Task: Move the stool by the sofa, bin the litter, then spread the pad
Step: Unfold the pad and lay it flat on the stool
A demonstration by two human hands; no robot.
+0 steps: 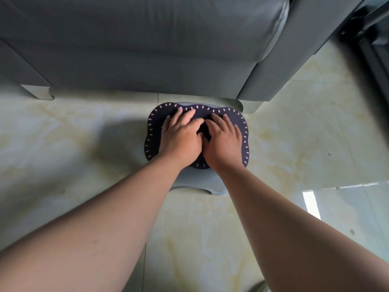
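Note:
A dark pad (153,131) with a wavy edge and a ring of pale dashes lies flat on a low grey stool (195,181). The stool stands on the floor just in front of the grey sofa (147,49). My left hand (181,135) and my right hand (224,140) rest palm down side by side on the pad, fingers spread and pointing toward the sofa. They hide the pad's middle. Only the stool's near edge and a sliver of its far edge show. No litter is in view.
The floor (294,144) is pale glossy tile with yellowish veining. The sofa's armrest (294,60) rises at the right, with its foot (250,106) close to the stool. A dark frame (370,49) runs along the far right.

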